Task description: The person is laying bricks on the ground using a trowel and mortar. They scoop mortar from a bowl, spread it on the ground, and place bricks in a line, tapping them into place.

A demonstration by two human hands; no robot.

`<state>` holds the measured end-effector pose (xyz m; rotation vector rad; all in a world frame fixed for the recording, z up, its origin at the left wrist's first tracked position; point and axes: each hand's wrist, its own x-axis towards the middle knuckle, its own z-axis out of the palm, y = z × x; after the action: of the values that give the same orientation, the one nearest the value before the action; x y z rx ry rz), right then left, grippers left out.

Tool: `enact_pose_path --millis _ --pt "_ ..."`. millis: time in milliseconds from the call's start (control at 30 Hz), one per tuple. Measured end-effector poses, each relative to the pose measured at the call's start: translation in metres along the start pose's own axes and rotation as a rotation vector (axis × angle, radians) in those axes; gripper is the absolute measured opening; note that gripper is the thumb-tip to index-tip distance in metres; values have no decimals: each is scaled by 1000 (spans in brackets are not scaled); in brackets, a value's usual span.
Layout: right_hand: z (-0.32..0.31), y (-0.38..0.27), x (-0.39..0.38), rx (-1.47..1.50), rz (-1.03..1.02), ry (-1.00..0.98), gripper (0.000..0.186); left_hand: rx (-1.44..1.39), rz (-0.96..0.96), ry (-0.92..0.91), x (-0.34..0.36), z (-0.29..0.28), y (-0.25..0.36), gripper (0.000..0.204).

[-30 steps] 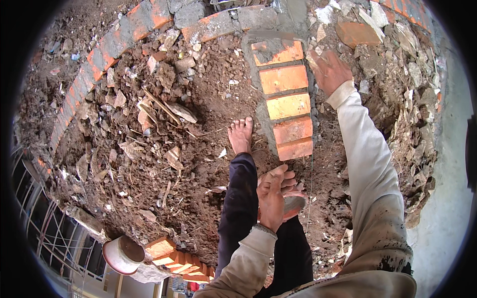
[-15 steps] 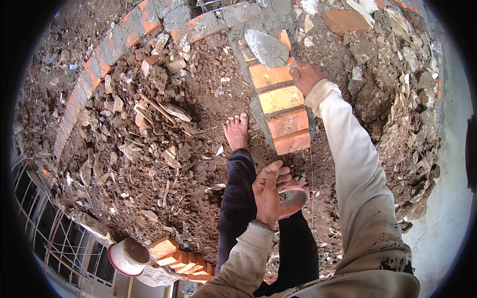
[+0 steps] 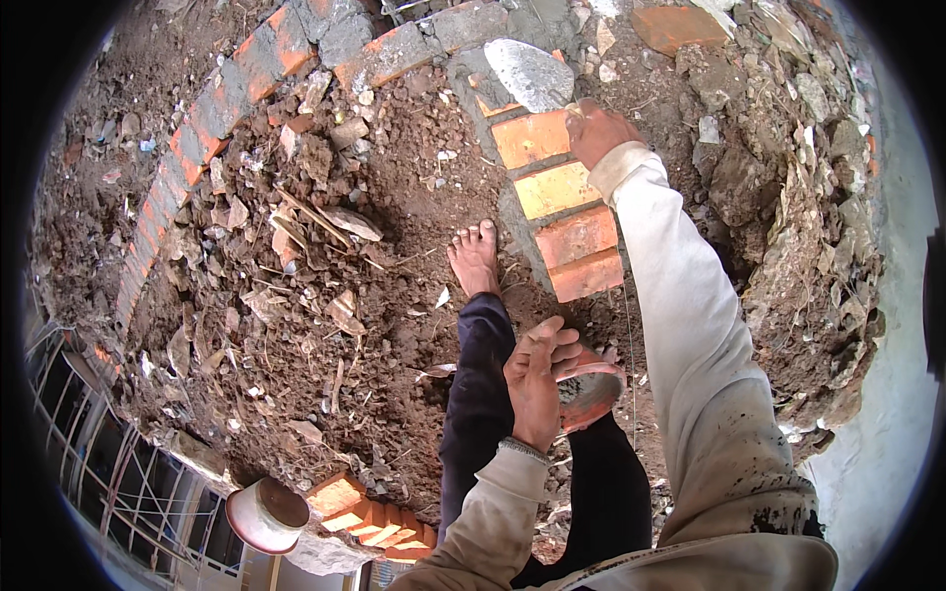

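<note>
My right hand is closed on the handle of a trowel. The trowel's mortar-smeared blade lies over the far end of a short row of orange bricks, with grey mortar along the row's left side. The fingers of my left hand are loosely bent and apart, with nothing visible in them. It hovers beside a reddish bucket that has grey mortar inside. The hand partly covers the bucket's left side.
A curved course of mortared bricks runs along the left and back. Rubble and soil cover the ground around my bare foot. A white bucket and stacked bricks stand at the near left. A thin string runs from the brick row toward me.
The trowel has shifted slightly toward the far end of the brick row, and my right hand has moved a little with it. My left hand stays about where it was.
</note>
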<state>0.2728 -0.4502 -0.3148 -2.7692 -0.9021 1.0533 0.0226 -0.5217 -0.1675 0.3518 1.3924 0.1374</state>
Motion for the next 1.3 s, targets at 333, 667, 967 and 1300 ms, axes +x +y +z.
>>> enact_pose_path --millis 333,667,967,1300 --pt "50 -21 -73 1424 223 -549 43 -46 79 64 0 -2 -1 30" --pt "111 -19 -92 1913 512 -353 47 6 145 127 -4 -8 -2 32" --pt "112 -74 -56 2182 401 -346 54 47 252 215 -5 -4 5 33" --pt "95 2 -104 749 114 108 38 5 222 212 -6 -12 -14 34"
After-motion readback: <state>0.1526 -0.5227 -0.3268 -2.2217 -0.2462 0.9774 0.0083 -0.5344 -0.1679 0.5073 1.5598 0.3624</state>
